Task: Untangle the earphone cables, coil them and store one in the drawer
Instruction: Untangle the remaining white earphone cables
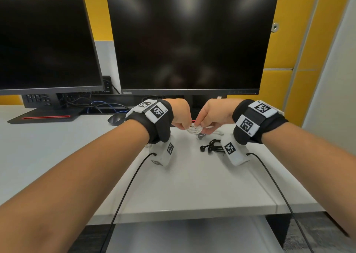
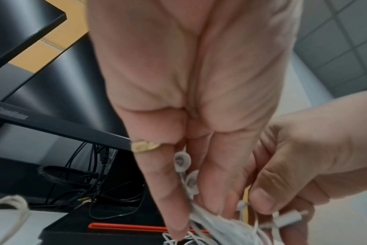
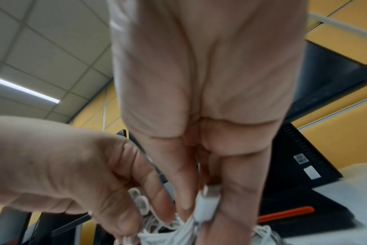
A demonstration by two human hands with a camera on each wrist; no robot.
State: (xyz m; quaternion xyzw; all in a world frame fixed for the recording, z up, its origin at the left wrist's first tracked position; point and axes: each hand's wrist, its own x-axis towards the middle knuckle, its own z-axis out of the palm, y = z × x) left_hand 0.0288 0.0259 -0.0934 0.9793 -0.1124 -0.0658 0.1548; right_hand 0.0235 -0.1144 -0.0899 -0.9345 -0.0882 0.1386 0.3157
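Observation:
Both hands meet above the white desk point(image 1: 192, 175), in front of the big monitor. Between them is a bundle of white earphone cable point(image 1: 194, 130). My left hand point(image 1: 181, 118) pinches the bundle point(image 2: 216, 222), and two white earbuds point(image 2: 181, 161) lie against its fingers. My right hand point(image 1: 212, 118) pinches the same cable point(image 3: 163, 235) and holds its white plug point(image 3: 207, 202) between the fingers. A black earphone point(image 1: 212, 146) lies loosely coiled on the desk just under my right wrist. No drawer shows in any view.
Two dark monitors point(image 1: 192, 41) point(image 1: 44, 44) stand at the back of the desk. A black mouse point(image 1: 115, 119) lies left of my left wrist. Tangled black and blue cables point(image 1: 100, 106) run behind the monitor stand. Thin black leads point(image 1: 125, 191) trail from both wrist cameras.

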